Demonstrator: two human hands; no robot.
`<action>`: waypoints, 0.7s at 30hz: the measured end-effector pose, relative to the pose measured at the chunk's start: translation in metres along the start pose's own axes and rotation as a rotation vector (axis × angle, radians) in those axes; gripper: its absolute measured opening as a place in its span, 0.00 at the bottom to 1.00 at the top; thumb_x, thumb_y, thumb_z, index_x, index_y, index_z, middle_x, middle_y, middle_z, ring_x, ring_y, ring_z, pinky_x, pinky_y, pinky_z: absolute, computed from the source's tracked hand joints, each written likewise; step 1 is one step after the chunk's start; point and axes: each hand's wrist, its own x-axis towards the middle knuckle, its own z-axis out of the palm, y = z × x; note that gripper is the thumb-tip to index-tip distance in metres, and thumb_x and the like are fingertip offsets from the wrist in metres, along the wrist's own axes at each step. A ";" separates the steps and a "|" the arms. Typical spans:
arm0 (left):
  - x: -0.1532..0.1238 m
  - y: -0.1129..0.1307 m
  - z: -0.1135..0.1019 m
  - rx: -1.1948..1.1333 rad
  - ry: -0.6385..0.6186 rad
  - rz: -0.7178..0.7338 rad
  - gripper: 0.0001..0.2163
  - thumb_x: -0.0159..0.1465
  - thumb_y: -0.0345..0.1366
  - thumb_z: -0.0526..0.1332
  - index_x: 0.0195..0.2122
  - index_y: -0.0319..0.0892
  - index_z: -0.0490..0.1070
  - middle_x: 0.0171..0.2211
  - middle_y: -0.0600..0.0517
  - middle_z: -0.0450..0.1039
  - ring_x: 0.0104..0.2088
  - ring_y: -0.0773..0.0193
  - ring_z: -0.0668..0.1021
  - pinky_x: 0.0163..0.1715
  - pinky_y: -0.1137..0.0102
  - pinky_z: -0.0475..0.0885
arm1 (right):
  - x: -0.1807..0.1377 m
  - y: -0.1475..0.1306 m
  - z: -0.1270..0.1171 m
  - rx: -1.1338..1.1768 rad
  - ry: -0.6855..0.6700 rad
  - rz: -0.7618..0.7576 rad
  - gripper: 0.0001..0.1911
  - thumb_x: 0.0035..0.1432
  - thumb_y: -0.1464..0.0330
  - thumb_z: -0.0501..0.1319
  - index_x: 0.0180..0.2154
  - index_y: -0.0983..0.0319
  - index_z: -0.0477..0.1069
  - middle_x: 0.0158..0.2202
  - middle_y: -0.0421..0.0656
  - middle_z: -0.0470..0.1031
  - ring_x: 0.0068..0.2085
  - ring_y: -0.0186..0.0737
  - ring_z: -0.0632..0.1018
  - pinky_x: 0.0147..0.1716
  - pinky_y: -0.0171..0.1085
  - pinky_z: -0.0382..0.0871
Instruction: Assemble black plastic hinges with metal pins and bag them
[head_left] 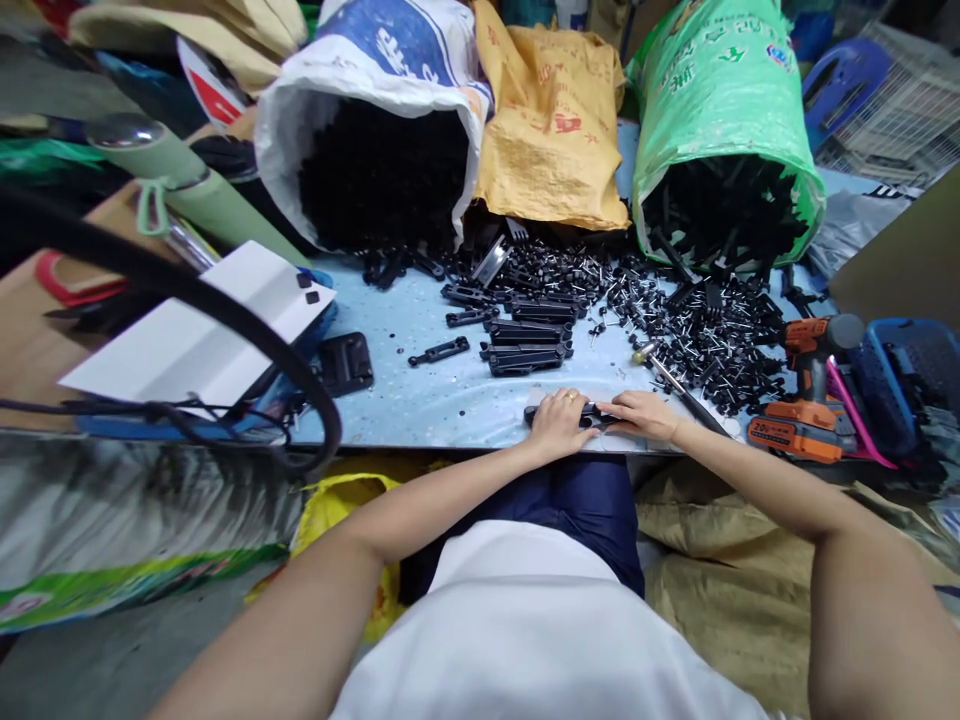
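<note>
Both hands rest at the front edge of the light blue table [420, 390]. My left hand [561, 422] lies over a long black plastic part [592, 415], fingers curled down on it. My right hand [641, 412] presses on the same part from the right, fingers together. Behind them sits a stack of similar black plastic strips [525, 350]. A heap of small black screws [705, 335] spreads to the right.
An orange cordless drill [806, 395] and a screwdriver [675, 378] lie at the right. A white sack [375, 130], a yellow sack [551, 120] and a green sack [720, 110] of black parts lie at the back. White paper [195, 330] and a black cable [225, 310] sit at the left.
</note>
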 end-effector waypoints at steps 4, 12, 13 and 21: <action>-0.001 -0.008 -0.013 0.061 -0.018 0.104 0.17 0.62 0.46 0.54 0.42 0.36 0.69 0.37 0.43 0.73 0.41 0.55 0.73 0.37 0.65 0.66 | -0.006 -0.007 -0.012 -0.139 -0.090 0.228 0.32 0.59 0.47 0.43 0.31 0.66 0.71 0.23 0.46 0.70 0.26 0.37 0.71 0.24 0.34 0.55; 0.000 -0.040 -0.028 0.145 0.102 0.190 0.26 0.67 0.45 0.40 0.25 0.37 0.72 0.22 0.45 0.73 0.25 0.61 0.74 0.23 0.70 0.62 | 0.012 -0.037 -0.042 -0.027 -0.001 0.177 0.33 0.62 0.49 0.36 0.22 0.63 0.65 0.18 0.43 0.67 0.22 0.33 0.68 0.22 0.33 0.50; -0.001 -0.042 -0.031 0.144 0.133 0.208 0.27 0.68 0.45 0.39 0.24 0.37 0.71 0.20 0.45 0.72 0.23 0.62 0.74 0.22 0.70 0.61 | 0.015 -0.040 -0.048 -0.007 0.018 0.172 0.33 0.62 0.49 0.35 0.21 0.63 0.64 0.18 0.42 0.66 0.21 0.32 0.68 0.22 0.33 0.50; -0.062 -0.014 -0.078 -0.513 0.383 0.701 0.30 0.67 0.47 0.30 0.18 0.41 0.62 0.14 0.54 0.62 0.16 0.70 0.65 0.18 0.73 0.59 | 0.038 -0.101 -0.091 0.656 0.459 -0.250 0.24 0.63 0.53 0.44 0.23 0.61 0.62 0.15 0.36 0.58 0.17 0.30 0.62 0.18 0.33 0.53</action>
